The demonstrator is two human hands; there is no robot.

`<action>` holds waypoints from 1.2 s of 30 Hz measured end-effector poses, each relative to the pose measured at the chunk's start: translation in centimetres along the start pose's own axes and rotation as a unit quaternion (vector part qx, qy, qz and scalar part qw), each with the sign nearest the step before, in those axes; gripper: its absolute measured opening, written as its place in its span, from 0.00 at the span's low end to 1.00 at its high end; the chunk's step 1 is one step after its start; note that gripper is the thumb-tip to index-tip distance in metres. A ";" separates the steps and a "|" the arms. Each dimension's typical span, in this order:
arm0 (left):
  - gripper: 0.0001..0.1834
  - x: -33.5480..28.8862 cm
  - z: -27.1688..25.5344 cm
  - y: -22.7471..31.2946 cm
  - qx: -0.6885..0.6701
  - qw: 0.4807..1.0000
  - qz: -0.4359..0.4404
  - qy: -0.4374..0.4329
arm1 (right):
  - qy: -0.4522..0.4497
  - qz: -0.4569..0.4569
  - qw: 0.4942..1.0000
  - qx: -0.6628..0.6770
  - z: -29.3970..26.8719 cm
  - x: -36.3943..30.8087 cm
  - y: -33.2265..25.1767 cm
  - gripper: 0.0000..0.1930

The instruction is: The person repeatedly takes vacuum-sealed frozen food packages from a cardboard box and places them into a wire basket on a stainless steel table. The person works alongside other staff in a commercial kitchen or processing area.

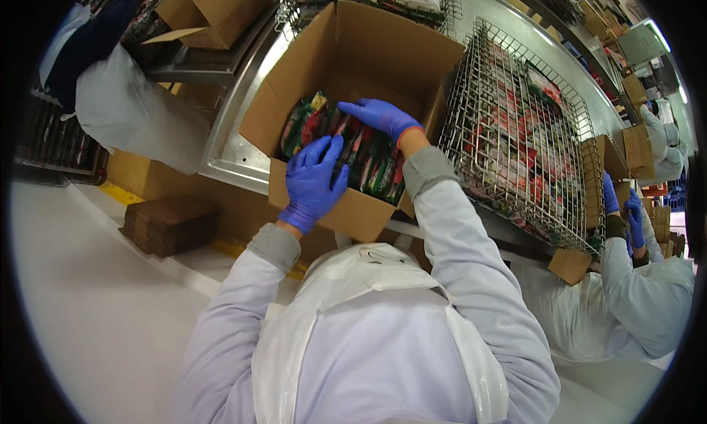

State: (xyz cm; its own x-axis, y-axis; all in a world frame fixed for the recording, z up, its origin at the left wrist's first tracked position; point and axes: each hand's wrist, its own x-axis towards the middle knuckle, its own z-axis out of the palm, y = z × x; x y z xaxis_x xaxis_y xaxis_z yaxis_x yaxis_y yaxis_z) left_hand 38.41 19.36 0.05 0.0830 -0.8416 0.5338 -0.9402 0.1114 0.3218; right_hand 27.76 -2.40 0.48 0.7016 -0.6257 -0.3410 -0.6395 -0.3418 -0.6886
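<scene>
Snack packets [346,148] sit upright in the open cardboard box [383,55], left hand [313,181] flat over the near wall, right hand [383,117] spread on top, so a hard push could probably crush them.

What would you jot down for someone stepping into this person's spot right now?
Left hand: gloved, open, flat on the packets at the near wall of the cardboard box.
Right hand: gloved, open, pressing the packets from the far side.
Done: packets stand on edge in a row inside the box.
Left: box flaps open; the wire basket to the right holds more packets.
</scene>
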 end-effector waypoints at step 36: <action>0.37 41.7 25.2 29.4 0.043 0.896 0.267 -0.351 | 0.496 0.022 0.835 -0.239 -15.4 -44.0 11.9 0.13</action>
State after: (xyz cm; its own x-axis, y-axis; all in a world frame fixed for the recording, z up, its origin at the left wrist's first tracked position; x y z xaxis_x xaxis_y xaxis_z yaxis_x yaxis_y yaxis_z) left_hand 5.94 -25.81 12.09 -0.5867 -0.8088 -0.0405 -0.8083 0.5818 0.0898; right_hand -15.58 10.29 17.11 0.2207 -0.8365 0.5016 -0.8762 -0.3960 -0.2748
